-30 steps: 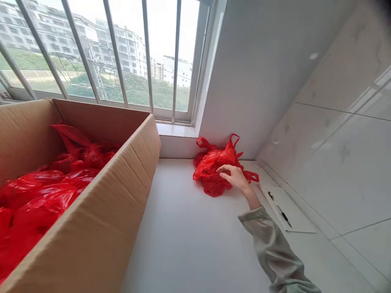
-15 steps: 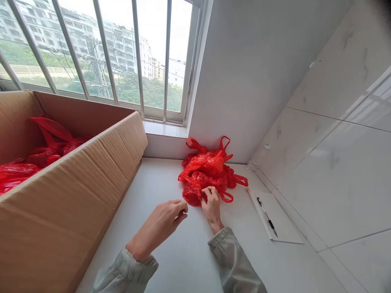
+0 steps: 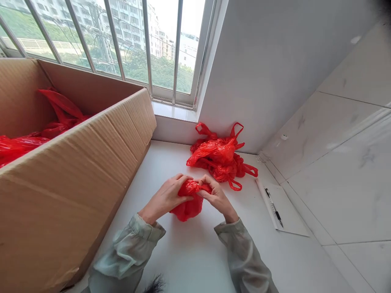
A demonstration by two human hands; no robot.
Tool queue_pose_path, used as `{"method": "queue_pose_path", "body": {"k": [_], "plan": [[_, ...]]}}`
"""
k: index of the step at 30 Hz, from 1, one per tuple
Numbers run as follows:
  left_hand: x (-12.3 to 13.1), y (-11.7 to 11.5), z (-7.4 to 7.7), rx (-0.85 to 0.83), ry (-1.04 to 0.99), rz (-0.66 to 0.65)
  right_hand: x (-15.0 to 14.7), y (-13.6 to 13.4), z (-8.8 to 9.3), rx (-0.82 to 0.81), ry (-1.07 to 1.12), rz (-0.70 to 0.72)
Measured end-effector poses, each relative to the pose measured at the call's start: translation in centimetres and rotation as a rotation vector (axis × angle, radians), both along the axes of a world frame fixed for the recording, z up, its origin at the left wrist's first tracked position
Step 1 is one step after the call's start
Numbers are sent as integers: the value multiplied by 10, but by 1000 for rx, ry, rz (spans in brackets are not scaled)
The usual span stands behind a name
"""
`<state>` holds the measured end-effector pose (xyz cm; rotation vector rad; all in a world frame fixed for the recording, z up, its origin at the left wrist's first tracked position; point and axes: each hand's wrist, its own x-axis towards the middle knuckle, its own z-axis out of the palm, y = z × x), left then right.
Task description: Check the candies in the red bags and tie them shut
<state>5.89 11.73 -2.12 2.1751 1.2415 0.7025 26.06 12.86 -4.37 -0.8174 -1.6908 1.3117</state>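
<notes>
A crumpled red plastic bag is held between both hands, over the white tabletop. My left hand is closed around its left side, thumb below and fingers on top. My right hand pinches a bunched part of the bag on the right, thumb against forefinger. Just beyond the hands lies a heap of red plastic bags, several looped handles sticking out of it. Part of the held bag is hidden behind my fingers.
On the left stands a large cardboard box with more red bags inside. A pen rests on white paper at the right, beside the tiled wall. A barred window is at the back.
My right hand has drawn one red bag out of the heap and towards me. My left hand, empty before, has taken hold of it too. The view has shifted slightly.
</notes>
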Motion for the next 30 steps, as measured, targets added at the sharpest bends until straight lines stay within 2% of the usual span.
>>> {"method": "queue_pose_path", "body": {"k": [2, 5, 8, 10, 11, 12, 14, 16, 19, 21, 24, 27, 30], "plan": [[-4, 1, 4, 14, -27, -41, 0, -4, 14, 61, -103, -10], [-9, -1, 1, 31, -44, -105, 4, -15, 36, 143, -297, 1], [-21, -9, -3, -9, 56, -97, 11, -26, 51, 115, -397, 180], [-30, -16, 1, -69, 154, -71, 14, -28, 54, 61, -370, 302], [-33, -20, 6, -99, 194, -76, 16, -27, 54, 46, -347, 311], [-34, -23, 11, -108, 218, -76, 16, -24, 52, 49, -331, 272], [-31, -26, 22, -84, 236, -56, 13, -16, 43, 110, -342, 100], [-22, -25, 25, -41, 262, -9, 5, -7, 30, 220, -392, -49], [-8, -21, 15, 4, 331, 2, -11, 1, 8, 333, -479, -90], [-7, -16, 6, 30, 336, -20, -18, 4, -1, 317, -526, -92], [-17, -9, 3, 29, 313, 27, -10, 6, 1, 241, -518, -147], [-33, -6, 13, 40, 281, 147, 16, 6, 15, 194, -498, -244], [-46, -7, 21, 29, 235, 233, 44, 3, 26, 78, -559, -189]]}}
